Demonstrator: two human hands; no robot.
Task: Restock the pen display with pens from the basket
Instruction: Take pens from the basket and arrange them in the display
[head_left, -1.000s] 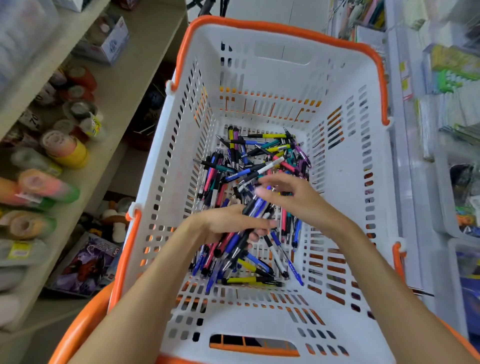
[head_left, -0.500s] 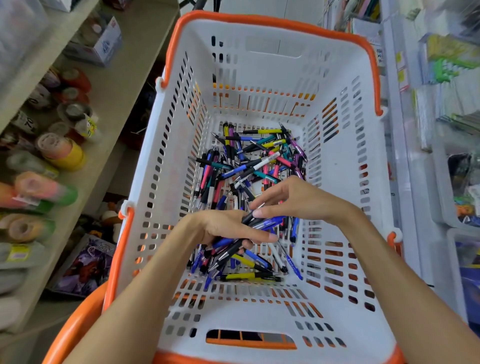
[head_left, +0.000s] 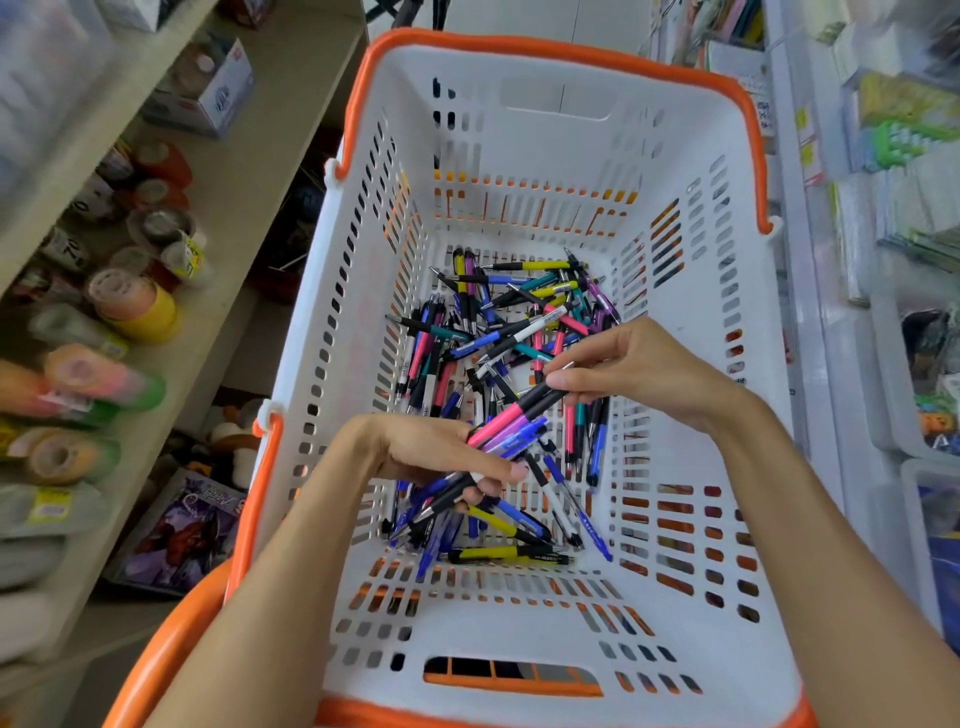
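Observation:
A white basket (head_left: 691, 545) with orange handles fills the middle of the view. A heap of loose pens (head_left: 498, 332) in blue, pink, yellow, teal and purple lies on its floor. My left hand (head_left: 431, 457) is inside the basket and grips a bundle of pens (head_left: 511, 434), their tips pointing down-left. My right hand (head_left: 639, 369) pinches the black end of a pink pen (head_left: 501, 421) whose other end lies against the bundle. The pen display is not in view.
Beige shelves (head_left: 249, 171) on the left hold rolls of tape (head_left: 135, 306) and a small box (head_left: 208, 93). Clear bins and packaged stationery (head_left: 904, 119) line the right side. A purple printed packet (head_left: 192, 525) lies low on the left.
My right hand has brought a pink pen to the bundle in my left hand. The bundle has grown and the view has shifted slightly.

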